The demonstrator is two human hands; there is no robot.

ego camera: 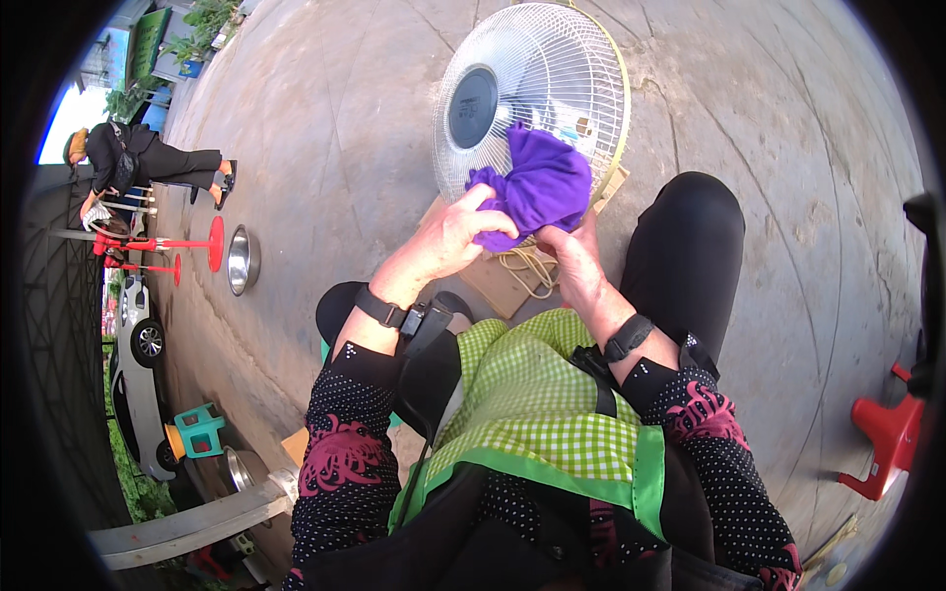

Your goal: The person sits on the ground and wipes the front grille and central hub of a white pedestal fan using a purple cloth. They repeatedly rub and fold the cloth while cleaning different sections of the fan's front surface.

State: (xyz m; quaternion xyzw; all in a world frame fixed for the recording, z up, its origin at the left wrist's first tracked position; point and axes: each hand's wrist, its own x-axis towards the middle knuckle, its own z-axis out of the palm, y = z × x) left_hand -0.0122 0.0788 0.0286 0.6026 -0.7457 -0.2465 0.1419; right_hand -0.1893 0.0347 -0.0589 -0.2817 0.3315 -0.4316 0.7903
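Note:
A bunched purple cloth (543, 181) lies against the wire grille of an electric fan (547, 52), just right of its dark round centre badge (474, 106). My left hand (462, 230) grips the cloth's near left edge between thumb and fingers. On the other side, my right hand (575, 247) has its thumb at the cloth's lower edge; its fingers are partly hidden behind the cloth and the fan. The fan's rim has a yellowish edge. Below the fan, a coiled pale cord (533, 267) rests on a flattened piece of cardboard (497, 284).
A metal basin (242, 260) and red fan stands (214, 244) stand on the concrete floor to the left. Another person (148, 159) bends over there. A teal plastic stool (201, 431) is near a parked car (137, 377); a red stool (883, 443) stands right.

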